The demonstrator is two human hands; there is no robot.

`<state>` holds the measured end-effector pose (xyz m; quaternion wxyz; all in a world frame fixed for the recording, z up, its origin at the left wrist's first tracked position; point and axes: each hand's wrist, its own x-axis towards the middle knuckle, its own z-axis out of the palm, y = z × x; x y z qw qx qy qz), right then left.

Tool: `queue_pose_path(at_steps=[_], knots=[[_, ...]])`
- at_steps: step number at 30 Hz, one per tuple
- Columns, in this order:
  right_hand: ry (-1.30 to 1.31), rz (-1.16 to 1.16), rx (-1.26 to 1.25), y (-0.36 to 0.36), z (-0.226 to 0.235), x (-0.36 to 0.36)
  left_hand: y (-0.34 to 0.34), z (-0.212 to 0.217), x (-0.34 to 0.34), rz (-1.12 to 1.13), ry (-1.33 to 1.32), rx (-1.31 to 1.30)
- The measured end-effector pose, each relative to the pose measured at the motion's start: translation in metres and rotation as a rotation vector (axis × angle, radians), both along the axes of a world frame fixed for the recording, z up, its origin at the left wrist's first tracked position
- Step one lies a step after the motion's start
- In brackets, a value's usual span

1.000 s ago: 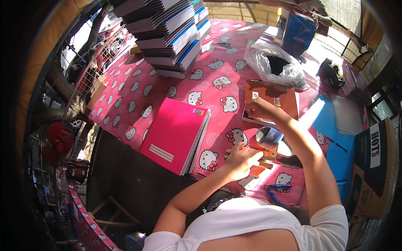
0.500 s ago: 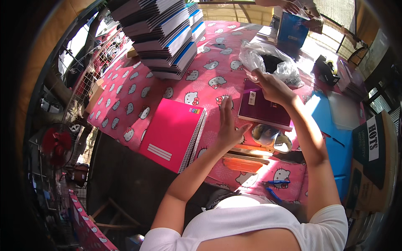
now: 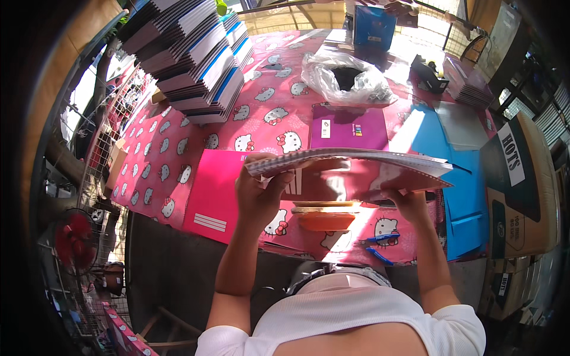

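Observation:
A spiral notebook [image 3: 356, 169] with a glossy cover is held up in front of me, seen nearly edge-on and slightly bowed. My left hand [image 3: 259, 196] grips its coiled end, thumb on the near side. At the opposite end, my right hand [image 3: 412, 207] pinches the lower edge near the corner. Left of it a bright pink spiral notebook [image 3: 211, 193] lies flat on the table, partly behind my left hand. A purple notebook [image 3: 347, 127] lies just beyond the held one, which covers its near part.
Tall notebook stacks [image 3: 199, 65] stand far left. A clear plastic bag [image 3: 314, 83], a black tape dispenser [image 3: 428, 74] and blue folders [image 3: 466, 207] lie around. Nearer are an orange block-like item [image 3: 326, 221] and blue pens [image 3: 380, 238]. A cardboard box [image 3: 522, 190] stands right. Another person's hands [image 3: 401, 8] are at the far side.
My right hand has come back toward me from the purple notebook pile. My left hand, earlier open above the table, now grips a spiral notebook together with it. The view has shifted right.

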<state>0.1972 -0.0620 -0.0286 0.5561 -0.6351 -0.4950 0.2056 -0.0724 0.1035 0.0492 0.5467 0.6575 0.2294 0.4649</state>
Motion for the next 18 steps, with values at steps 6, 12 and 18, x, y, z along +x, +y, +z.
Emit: queue_pose_path(at_steps=[6, 12, 18], knots=[[-0.017, -0.053, -0.019, -0.023, -0.037, -0.005, -0.017, -0.023, -0.006, -0.109, -0.087, 0.067], [-0.269, 0.156, -0.240, -0.017, -0.067, -0.025, -0.014, -0.099, -0.029, 0.006, 0.084, -0.046], [0.275, 0.054, -0.021, -0.023, -0.099, -0.042, -0.037, -0.153, -0.010, 0.164, 0.139, -0.206]])
